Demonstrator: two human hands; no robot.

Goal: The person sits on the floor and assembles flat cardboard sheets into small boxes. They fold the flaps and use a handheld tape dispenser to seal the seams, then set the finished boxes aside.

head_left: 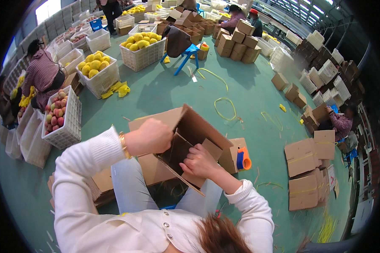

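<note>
An open cardboard box (211, 127) tilts at frame centre; a white crate (69, 123) at left holds reddish fruit (56, 112). The left hand (151, 135) bends at the box's left rim, the right hand (202, 162) reaches inside, fingers (191, 157) curled; neither grip is discernible.

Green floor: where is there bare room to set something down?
Mostly bare floor lies between the crate of red fruit and the open box; another patch, with a yellow strap, lies between the tape dispenser and the flattened cardboard. Crowded: the lap, with left hand and right hand at the box, and the far left, lined with white crates.
</note>
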